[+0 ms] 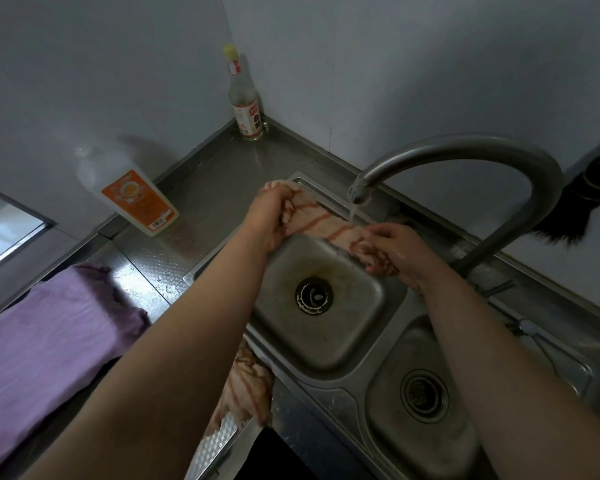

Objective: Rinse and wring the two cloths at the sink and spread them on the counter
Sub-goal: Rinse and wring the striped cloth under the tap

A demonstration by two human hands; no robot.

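Wringing is the step in hand: the fingers (284, 216) of the left hand (271, 220) are curled tight round the far end of a striped cloth (326, 226), and the right hand (395, 251) grips the near end, its fingers closed on the bunched fabric, so the cloth is stretched as a twisted roll between the two hands, above the back rim of the left sink basin (326, 341). A thin stream of water (353, 211) falls from the curved tap (465, 150) just beside the roll, close to the right hand; whether it strikes the cloth I cannot tell. Out from there, a second striped cloth (246, 386) lies crumpled on the front edge of the sink, partly hidden under the left forearm, apparently not yet spread flat. A purple cloth (49, 341) lies on the steel bench (194, 188) to the left, with an orange-labelled plastic bottle (132, 195) near the wall and a glass bottle with a yellow cap (243, 95) in the corner. By my reading, the next move calls for opposite turns of the two wrists over the basin until the drip stops, then carrying the cloth to bare bench and opening it flat; the tap wants shutting as well
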